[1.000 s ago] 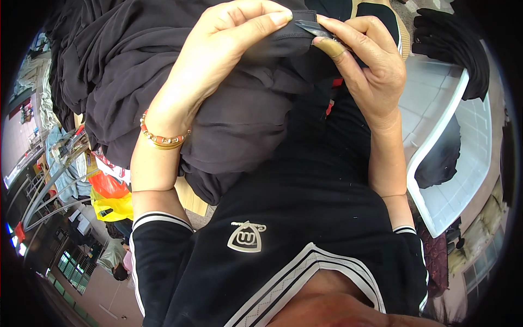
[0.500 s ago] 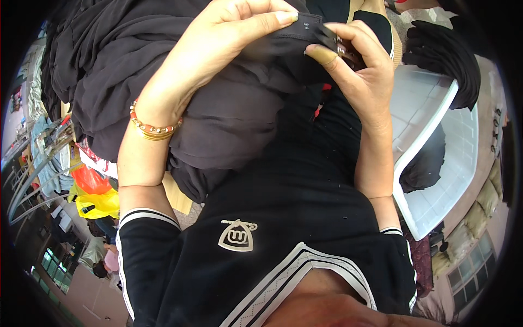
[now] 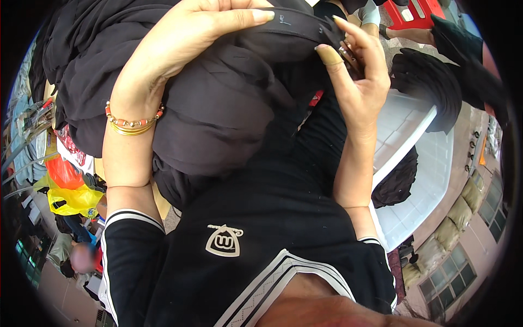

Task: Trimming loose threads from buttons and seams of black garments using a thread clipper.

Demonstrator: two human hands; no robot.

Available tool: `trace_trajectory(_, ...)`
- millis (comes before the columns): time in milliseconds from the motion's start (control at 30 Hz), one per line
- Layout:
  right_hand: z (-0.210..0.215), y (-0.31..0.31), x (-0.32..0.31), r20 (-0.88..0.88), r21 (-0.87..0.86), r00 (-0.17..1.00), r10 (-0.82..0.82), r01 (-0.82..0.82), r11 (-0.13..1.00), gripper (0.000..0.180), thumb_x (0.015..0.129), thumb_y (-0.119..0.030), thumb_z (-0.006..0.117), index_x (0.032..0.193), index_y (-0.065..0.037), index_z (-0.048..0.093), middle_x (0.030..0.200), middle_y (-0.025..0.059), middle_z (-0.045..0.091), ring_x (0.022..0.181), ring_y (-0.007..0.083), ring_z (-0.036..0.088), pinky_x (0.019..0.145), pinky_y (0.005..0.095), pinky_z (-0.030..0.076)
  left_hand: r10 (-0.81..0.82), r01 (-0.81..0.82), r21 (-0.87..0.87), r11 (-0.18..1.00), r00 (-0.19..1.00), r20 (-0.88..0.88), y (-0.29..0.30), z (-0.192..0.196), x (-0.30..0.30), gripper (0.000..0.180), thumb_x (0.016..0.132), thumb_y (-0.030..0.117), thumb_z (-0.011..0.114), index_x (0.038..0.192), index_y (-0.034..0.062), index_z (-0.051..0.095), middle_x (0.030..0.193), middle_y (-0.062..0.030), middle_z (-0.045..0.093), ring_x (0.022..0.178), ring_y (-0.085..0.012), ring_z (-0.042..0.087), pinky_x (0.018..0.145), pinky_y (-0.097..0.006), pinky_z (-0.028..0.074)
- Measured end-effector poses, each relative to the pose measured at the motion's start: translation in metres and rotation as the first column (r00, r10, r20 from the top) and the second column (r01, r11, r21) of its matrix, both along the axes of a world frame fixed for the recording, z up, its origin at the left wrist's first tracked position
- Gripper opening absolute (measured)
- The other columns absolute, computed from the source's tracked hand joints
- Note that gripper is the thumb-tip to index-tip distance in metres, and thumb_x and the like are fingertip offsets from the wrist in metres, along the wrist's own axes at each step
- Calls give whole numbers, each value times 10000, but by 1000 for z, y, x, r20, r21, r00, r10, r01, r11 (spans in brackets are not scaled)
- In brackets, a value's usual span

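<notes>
My left hand (image 3: 199, 30) pinches the edge of a black cloth band (image 3: 291, 23) between thumb and fingers; small pale marks show on it. The rest of the thin black garment (image 3: 212, 120) lies bunched over my lap and to the left. At the band's right end is my right hand (image 3: 359, 82), its fingers curled round a small dark metal tool (image 3: 351, 57). The tool looks like thread snips, but its shape is mostly hidden. A tan cover sits on my right thumb, next to the band. Below it, a small red object (image 3: 316, 98) shows on the dark cloth.
A translucent white plastic bin (image 3: 422, 185) stands at my right, with black cloth (image 3: 400, 177) in it and more black cloth (image 3: 425, 82) over its far rim. A red plastic stool (image 3: 414, 13) and other people are beyond. Yellow and red bags (image 3: 73, 200) lie at the left.
My left hand has shifted left along the band, so a longer, straighter stretch shows between my hands. The view has swung, bringing the red stool and a person into sight.
</notes>
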State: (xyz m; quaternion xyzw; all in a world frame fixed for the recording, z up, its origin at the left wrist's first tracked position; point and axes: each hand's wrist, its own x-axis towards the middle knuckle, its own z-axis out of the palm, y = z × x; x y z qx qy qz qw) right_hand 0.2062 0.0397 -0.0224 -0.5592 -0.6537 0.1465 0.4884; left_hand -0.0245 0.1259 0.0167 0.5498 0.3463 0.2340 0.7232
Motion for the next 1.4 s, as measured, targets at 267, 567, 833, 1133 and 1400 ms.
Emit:
trace_trajectory(267, -5, 7, -15, 72, 137, 986, 149, -158, 978, 401, 726, -65, 834, 1116, -92, 742, 810, 22, 550, 697, 109, 534, 586, 228, 436, -460, 155, 500, 852, 679, 573, 25, -42, 13, 178, 984, 82, 568, 1058, -47, 667, 991, -32, 697, 902, -77, 617, 859, -207, 481)
trace_trajectory(567, -10, 10, -15, 95, 184, 989, 117, -133, 974, 404, 693, -59, 839, 1086, -92, 754, 790, 26, 553, 665, 121, 530, 562, 246, 417, -42, 57, -120, 991, 992, 121, 0, -1, 1, 193, 984, 78, 566, 1077, -60, 665, 1011, -50, 700, 921, -91, 625, 873, -214, 485)
trace_trajectory(833, -11, 10, -12, 173, 266, 979, 107, -151, 952, 390, 694, -67, 845, 1074, -97, 760, 777, 20, 564, 647, 116, 523, 548, 247, 420, -46, 61, -114, 992, 990, 133, -1, -2, 3, 196, 980, 75, 571, 1080, -65, 662, 1015, -55, 701, 927, -97, 628, 880, -215, 490)
trace_trajectory(1133, -1, 9, -8, 225, 122, 963, 150, -181, 976, 363, 733, -99, 835, 1087, -108, 757, 800, 21, 586, 664, 123, 546, 559, 232, 431, -407, 105, 542, 834, 780, 475, 14, -44, 7, 180, 986, 75, 554, 1065, -46, 663, 955, 8, 671, 876, -47, 568, 817, -189, 465)
trace_trajectory(1400, -5, 8, -5, 135, 157, 980, 148, -168, 973, 277, 779, -67, 800, 1053, -83, 757, 788, 27, 594, 659, 111, 567, 579, 217, 446, -245, 156, 318, 935, 933, 263, 0, -8, 7, 135, 960, 49, 591, 1049, -35, 649, 944, 10, 658, 868, -41, 565, 797, -191, 469)
